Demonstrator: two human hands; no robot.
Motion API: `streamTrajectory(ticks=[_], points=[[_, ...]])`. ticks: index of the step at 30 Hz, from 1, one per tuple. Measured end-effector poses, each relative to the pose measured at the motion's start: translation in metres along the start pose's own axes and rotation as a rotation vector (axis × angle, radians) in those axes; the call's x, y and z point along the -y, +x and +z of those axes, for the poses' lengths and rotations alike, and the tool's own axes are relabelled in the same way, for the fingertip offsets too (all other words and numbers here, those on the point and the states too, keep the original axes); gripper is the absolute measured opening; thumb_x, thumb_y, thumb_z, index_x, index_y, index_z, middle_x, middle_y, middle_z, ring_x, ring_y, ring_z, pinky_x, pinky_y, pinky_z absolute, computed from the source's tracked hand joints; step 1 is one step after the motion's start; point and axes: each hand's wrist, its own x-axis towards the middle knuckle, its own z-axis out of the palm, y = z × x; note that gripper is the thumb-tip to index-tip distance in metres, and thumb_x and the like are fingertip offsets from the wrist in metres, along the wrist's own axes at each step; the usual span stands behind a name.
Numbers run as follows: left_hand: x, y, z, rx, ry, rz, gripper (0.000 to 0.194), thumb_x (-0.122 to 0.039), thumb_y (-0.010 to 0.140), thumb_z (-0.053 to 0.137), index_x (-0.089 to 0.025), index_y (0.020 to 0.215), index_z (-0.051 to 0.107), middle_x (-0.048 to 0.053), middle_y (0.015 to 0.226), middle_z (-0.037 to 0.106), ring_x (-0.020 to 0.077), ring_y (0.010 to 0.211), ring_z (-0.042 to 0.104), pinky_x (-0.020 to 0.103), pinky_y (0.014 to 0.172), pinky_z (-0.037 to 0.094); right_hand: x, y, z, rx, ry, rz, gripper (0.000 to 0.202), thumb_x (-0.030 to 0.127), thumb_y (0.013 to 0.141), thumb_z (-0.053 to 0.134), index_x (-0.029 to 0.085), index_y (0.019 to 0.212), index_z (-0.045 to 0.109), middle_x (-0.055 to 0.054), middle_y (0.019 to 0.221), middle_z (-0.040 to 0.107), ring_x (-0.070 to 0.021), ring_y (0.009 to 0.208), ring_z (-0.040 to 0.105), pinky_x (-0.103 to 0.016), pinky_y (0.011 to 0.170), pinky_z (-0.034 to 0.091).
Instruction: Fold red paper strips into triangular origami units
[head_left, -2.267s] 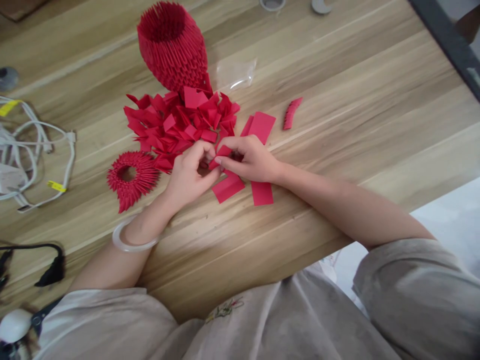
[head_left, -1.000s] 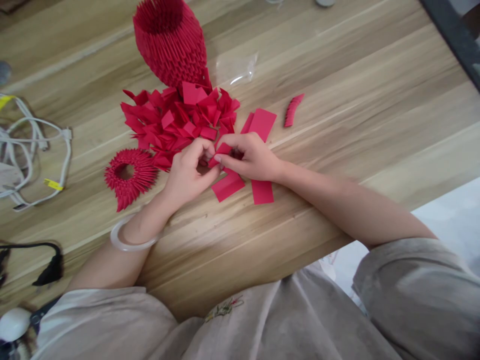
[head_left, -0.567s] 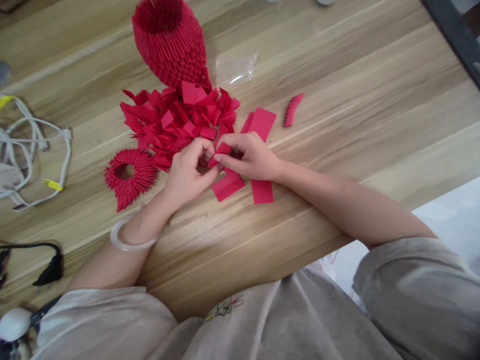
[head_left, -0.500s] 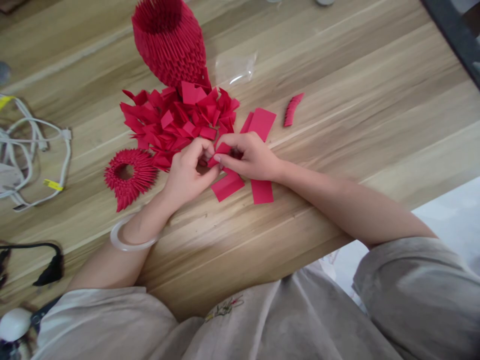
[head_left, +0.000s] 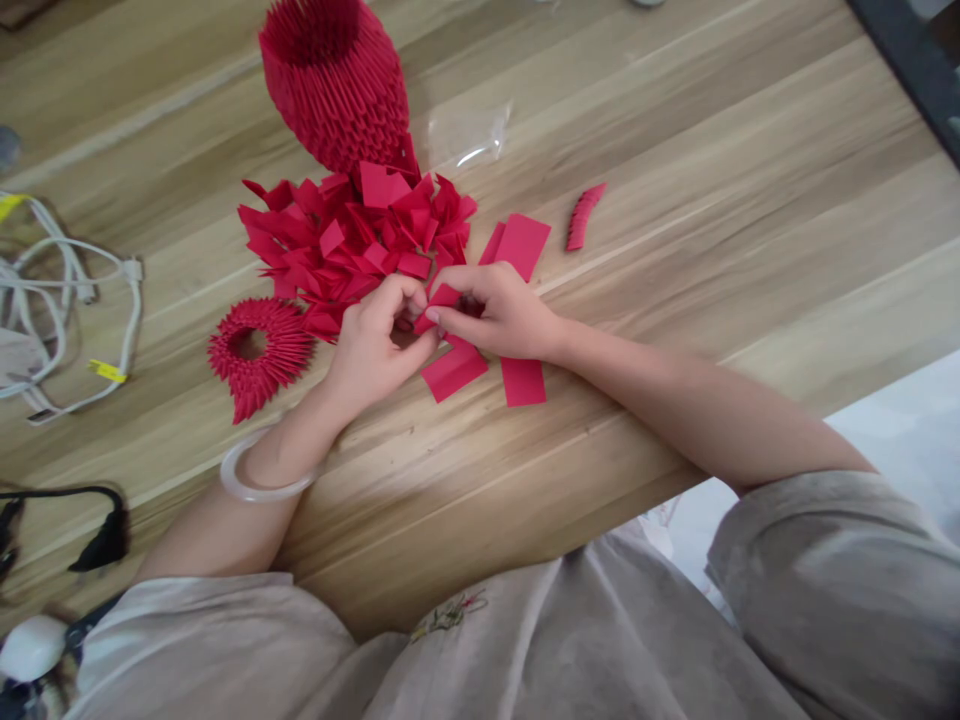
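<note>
Between my two hands is a small folded piece of red paper [head_left: 442, 298]. My right hand [head_left: 504, 312] pinches it between thumb and fingers. My left hand [head_left: 379, 335] has its fingers curled around the paper's left end, and its fingertips are partly hidden. Beneath and beside my hands lie flat red paper strips [head_left: 454, 372], and another red strip [head_left: 524, 245] lies just beyond my right hand. A heap of folded red paper pieces [head_left: 330, 240] spreads out past my left hand.
A red folded-paper vase shape [head_left: 337, 100] stands behind the heap. A red paper ring [head_left: 262, 355] lies left, a short curved row of red pieces [head_left: 585, 215] right. A clear plastic bag [head_left: 469, 135], white cables [head_left: 67, 290] and a black plug [head_left: 101, 540] also lie on the wooden table [head_left: 712, 200].
The view has shifted very slightly. Both hands keep almost the same position around the red paper piece.
</note>
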Motion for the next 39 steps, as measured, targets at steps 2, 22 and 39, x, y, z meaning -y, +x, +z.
streamTrajectory(ticks=[2,22,39], points=[[0.0003,0.0000,0.0001,-0.002,-0.001,0.011,0.022,-0.022,0.074,0.065,-0.020,0.086,0.046,-0.005,0.066,0.052,0.0074,0.056,0.047,0.020,0.053,0.037,0.0002,0.0000,0.0000,0.000,-0.006,0.003,0.015,0.023,0.088,0.053,0.012,0.078,0.055,0.002,0.065,0.051,-0.0064,0.063,0.041,-0.020,0.061,0.035],[-0.0008,0.0003,0.0003,-0.022,0.015,0.035,0.022,-0.024,0.075,0.066,-0.020,0.085,0.046,-0.006,0.062,0.052,0.0065,0.052,0.047,0.018,0.049,0.036,-0.0004,-0.0002,0.0005,0.004,-0.039,-0.012,0.014,0.022,0.089,0.051,0.012,0.080,0.054,0.001,0.068,0.052,-0.0063,0.064,0.043,-0.019,0.061,0.037],[-0.0004,0.0012,0.0016,-0.018,-0.021,0.030,0.023,-0.024,0.074,0.066,-0.021,0.083,0.045,-0.006,0.064,0.048,0.0073,0.054,0.044,0.020,0.051,0.037,0.0009,-0.0005,0.0000,-0.007,-0.013,-0.014,0.016,0.024,0.090,0.051,0.012,0.080,0.055,0.002,0.066,0.053,-0.0062,0.062,0.043,-0.019,0.058,0.037]])
